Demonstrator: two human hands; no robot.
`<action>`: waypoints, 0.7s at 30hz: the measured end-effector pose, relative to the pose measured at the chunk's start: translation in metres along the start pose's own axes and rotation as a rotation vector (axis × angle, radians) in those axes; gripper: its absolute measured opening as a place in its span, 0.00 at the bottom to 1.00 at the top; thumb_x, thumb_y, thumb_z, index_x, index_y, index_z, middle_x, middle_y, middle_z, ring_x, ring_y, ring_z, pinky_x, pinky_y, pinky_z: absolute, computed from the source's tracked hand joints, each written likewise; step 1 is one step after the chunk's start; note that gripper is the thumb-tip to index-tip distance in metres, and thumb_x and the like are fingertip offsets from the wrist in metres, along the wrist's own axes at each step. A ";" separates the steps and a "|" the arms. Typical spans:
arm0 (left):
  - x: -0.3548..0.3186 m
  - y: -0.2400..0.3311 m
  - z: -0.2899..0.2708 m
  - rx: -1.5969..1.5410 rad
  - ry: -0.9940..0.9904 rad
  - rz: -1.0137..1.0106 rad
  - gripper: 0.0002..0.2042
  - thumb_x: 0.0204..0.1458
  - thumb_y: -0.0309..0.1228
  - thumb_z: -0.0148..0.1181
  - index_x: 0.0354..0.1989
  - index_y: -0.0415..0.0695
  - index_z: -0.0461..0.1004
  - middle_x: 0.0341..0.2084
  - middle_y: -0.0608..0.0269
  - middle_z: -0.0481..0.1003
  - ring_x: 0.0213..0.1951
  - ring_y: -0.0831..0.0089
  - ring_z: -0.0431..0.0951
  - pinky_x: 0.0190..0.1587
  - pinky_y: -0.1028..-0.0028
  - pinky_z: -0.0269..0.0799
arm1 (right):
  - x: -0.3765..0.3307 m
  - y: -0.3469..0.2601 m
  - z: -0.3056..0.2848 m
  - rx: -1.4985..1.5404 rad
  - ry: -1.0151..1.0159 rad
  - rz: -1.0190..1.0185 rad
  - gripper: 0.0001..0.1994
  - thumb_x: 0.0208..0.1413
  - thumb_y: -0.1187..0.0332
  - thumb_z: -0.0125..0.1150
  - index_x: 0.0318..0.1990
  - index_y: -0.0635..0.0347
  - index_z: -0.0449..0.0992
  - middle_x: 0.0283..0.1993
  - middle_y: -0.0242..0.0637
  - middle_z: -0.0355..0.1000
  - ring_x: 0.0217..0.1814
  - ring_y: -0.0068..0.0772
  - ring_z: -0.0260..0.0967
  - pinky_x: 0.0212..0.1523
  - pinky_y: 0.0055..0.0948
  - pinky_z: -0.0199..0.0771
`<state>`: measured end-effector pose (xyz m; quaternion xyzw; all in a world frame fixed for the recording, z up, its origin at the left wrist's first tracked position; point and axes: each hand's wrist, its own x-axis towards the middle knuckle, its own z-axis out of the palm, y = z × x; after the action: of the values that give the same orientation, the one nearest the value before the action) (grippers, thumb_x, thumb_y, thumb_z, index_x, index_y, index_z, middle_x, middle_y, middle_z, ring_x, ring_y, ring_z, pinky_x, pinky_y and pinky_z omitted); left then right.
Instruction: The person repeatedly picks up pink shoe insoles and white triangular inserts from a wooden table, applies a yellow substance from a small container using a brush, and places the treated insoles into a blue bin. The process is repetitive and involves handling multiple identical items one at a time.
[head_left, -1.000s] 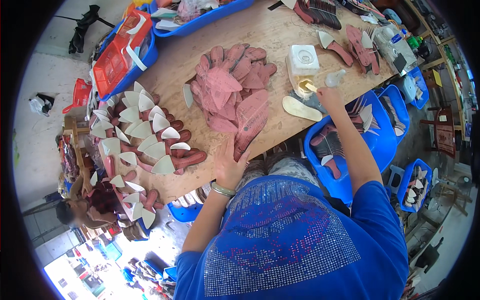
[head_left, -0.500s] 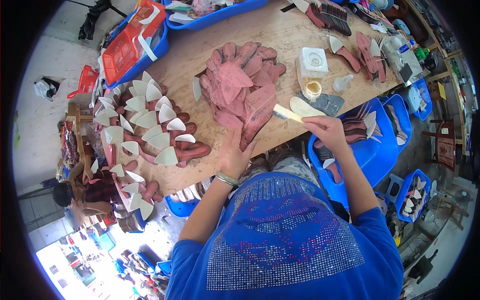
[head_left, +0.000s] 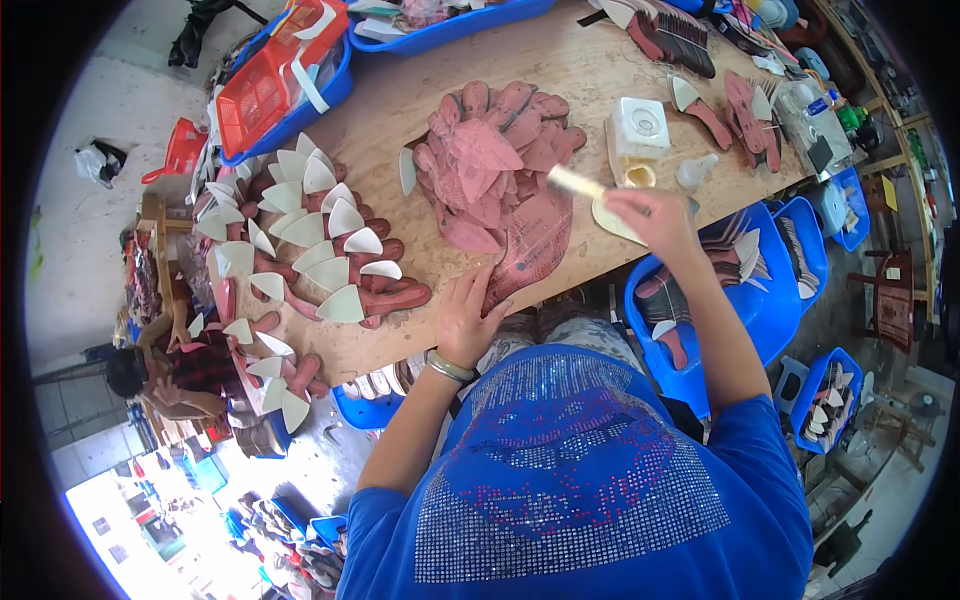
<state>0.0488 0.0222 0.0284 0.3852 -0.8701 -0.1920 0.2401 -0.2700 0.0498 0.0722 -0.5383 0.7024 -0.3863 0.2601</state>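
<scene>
My left hand (head_left: 466, 312) grips the near, narrow end of a pink, scale-patterned shoe insole (head_left: 538, 232) at the table's front edge, thumb on one side and fingers on the other. In my right hand (head_left: 652, 218) is a pale-handled brush (head_left: 578, 185), slightly blurred, raised over the insole's right side. A heap of pink insoles (head_left: 480, 155) lies just beyond, touching the held one. Right of the brush stands a translucent white container (head_left: 638, 128) with a yellowish opening (head_left: 638, 176). A pale oval piece (head_left: 612, 222) lies partly beneath my right hand.
Rows of pink insoles with pale tips (head_left: 340, 255) cover the table's left. Blue bins (head_left: 640, 335) stand below the right edge, a red basket (head_left: 255, 100) at the far left. A clear squeeze bottle (head_left: 696, 170) lies right. Another person (head_left: 170, 370) sits at lower left.
The brush has moved up and away from the insole's right edge, along with my right hand. The insole lies flatter now, and my left hand still holds its near end.
</scene>
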 end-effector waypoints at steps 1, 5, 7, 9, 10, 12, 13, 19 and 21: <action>-0.003 -0.001 0.000 0.034 0.008 0.000 0.31 0.42 0.34 0.71 0.58 0.41 0.69 0.44 0.54 0.74 0.43 0.56 0.73 0.45 0.61 0.68 | -0.011 -0.016 0.007 -0.022 -0.034 -0.120 0.09 0.52 0.61 0.66 0.39 0.50 0.84 0.27 0.39 0.77 0.25 0.34 0.74 0.27 0.30 0.70; -0.008 -0.002 0.004 0.132 0.035 0.015 0.30 0.41 0.34 0.71 0.56 0.41 0.70 0.44 0.55 0.73 0.42 0.57 0.72 0.44 0.61 0.67 | -0.026 -0.041 0.025 -0.179 -0.094 -0.364 0.07 0.51 0.63 0.67 0.37 0.49 0.84 0.27 0.38 0.76 0.27 0.40 0.74 0.28 0.33 0.72; -0.012 -0.002 0.002 0.151 0.030 0.010 0.31 0.42 0.35 0.70 0.57 0.42 0.69 0.45 0.56 0.73 0.43 0.58 0.72 0.44 0.61 0.67 | -0.017 -0.024 0.030 -0.305 -0.060 -0.306 0.06 0.51 0.64 0.67 0.37 0.48 0.84 0.28 0.38 0.77 0.28 0.42 0.74 0.29 0.35 0.72; -0.018 -0.006 0.005 0.138 0.009 0.000 0.31 0.44 0.36 0.69 0.59 0.44 0.68 0.47 0.58 0.73 0.45 0.58 0.72 0.46 0.61 0.68 | 0.000 0.005 0.025 -0.463 0.014 -0.174 0.06 0.50 0.65 0.68 0.36 0.48 0.84 0.29 0.38 0.77 0.28 0.43 0.74 0.28 0.36 0.72; -0.021 -0.007 0.006 0.134 0.014 -0.005 0.31 0.44 0.36 0.69 0.59 0.44 0.68 0.47 0.58 0.73 0.45 0.58 0.72 0.46 0.61 0.68 | -0.001 0.010 0.021 -0.475 0.028 -0.136 0.06 0.50 0.64 0.68 0.36 0.48 0.84 0.29 0.38 0.77 0.28 0.43 0.74 0.28 0.36 0.72; -0.027 -0.008 0.005 0.131 0.026 -0.027 0.31 0.44 0.37 0.69 0.59 0.45 0.68 0.47 0.58 0.73 0.45 0.58 0.72 0.45 0.61 0.68 | 0.002 0.000 0.010 -0.496 0.045 -0.066 0.06 0.50 0.63 0.67 0.36 0.49 0.84 0.30 0.39 0.77 0.28 0.43 0.74 0.28 0.36 0.72; -0.028 -0.008 0.005 0.137 0.034 -0.034 0.31 0.43 0.36 0.69 0.59 0.45 0.68 0.46 0.58 0.73 0.45 0.58 0.72 0.46 0.61 0.68 | -0.001 -0.007 0.011 -0.416 0.043 -0.146 0.07 0.51 0.63 0.67 0.36 0.49 0.83 0.30 0.39 0.77 0.28 0.44 0.74 0.28 0.36 0.72; -0.029 -0.008 0.003 0.145 0.076 -0.014 0.31 0.41 0.33 0.72 0.56 0.41 0.70 0.44 0.56 0.73 0.42 0.56 0.72 0.45 0.60 0.67 | -0.028 -0.065 0.037 -0.395 -0.086 -0.373 0.08 0.54 0.60 0.61 0.35 0.51 0.82 0.26 0.39 0.74 0.27 0.43 0.73 0.26 0.40 0.71; -0.033 -0.009 0.001 0.140 0.067 -0.012 0.31 0.41 0.34 0.72 0.56 0.41 0.70 0.44 0.56 0.73 0.42 0.56 0.72 0.45 0.59 0.67 | -0.008 -0.031 0.032 -0.563 -0.021 -0.258 0.08 0.53 0.60 0.62 0.34 0.51 0.82 0.25 0.39 0.73 0.26 0.43 0.73 0.26 0.40 0.71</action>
<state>0.0729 0.0412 0.0140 0.4126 -0.8706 -0.1190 0.2402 -0.2249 0.0455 0.0791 -0.6779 0.7049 -0.2008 0.0567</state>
